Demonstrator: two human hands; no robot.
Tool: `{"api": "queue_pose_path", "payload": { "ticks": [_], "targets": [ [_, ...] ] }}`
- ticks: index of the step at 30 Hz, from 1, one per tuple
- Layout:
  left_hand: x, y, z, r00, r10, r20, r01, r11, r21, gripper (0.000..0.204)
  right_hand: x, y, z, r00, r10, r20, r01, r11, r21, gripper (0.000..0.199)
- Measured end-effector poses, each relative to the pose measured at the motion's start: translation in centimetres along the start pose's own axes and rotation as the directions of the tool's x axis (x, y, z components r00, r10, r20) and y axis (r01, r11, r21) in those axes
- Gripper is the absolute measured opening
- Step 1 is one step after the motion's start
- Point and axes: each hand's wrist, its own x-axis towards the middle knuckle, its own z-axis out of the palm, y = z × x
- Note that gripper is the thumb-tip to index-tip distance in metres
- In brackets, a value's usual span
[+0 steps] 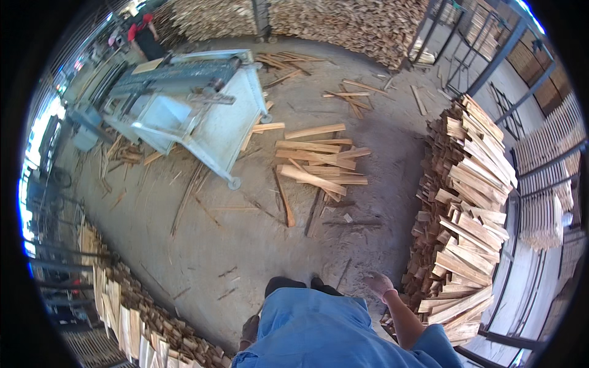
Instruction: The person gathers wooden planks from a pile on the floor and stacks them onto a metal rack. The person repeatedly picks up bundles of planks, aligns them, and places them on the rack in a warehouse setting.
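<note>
Blue shirt (319, 331) fills lower edge, dark shoes (294, 284) below it on concrete floor (233, 245). Right hand (378, 284): gloved, loosely curled, holding nothing, just beside tall stack of wooden slats (466, 208) on right. Left hand (250, 331): low beside shirt, mostly hidden; grip cannot be told. Loose boards (316, 162) lie on floor ahead, well apart from hands. White-blue machine (184, 110) beyond, upper left. Another person (144, 34) stands far behind machine.

A loose heap of planks (316, 162) lies on the floor (245, 245) ahead, a machine (184, 104) to its left. A tall plank stack (466, 208) stands at right, just beside the right hand (378, 284); another stack (141, 319) lines the lower left.
</note>
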Motion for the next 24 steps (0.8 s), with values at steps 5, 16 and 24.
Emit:
{"api": "queue_pose_path", "payload": {
  "ticks": [5, 16, 24],
  "targets": [
    [4.3, 9.2, 0.4, 0.98, -0.193, -0.044, 0.175, 0.947, -0.268, 0.036, -2.3, 3.0, 0.0, 0.978, 0.207, -0.017, -0.206, 0.977, 0.054, 0.061],
    [15.5, 22.5, 2.9, 0.991, -0.045, 0.128, 0.034, 0.996, 0.085, 0.037, -2.1, 11.9, 4.9, 0.999, 0.036, 0.024, -0.032, 0.985, -0.172, 0.04],
    [16.1, 33.6, 6.1, 0.998, 0.038, -0.059, -0.052, 0.966, -0.252, 0.034, 5.3, 12.3, -4.5, 0.962, -0.178, 0.207, 0.247, 0.89, -0.383, 0.035]
  ]
}}
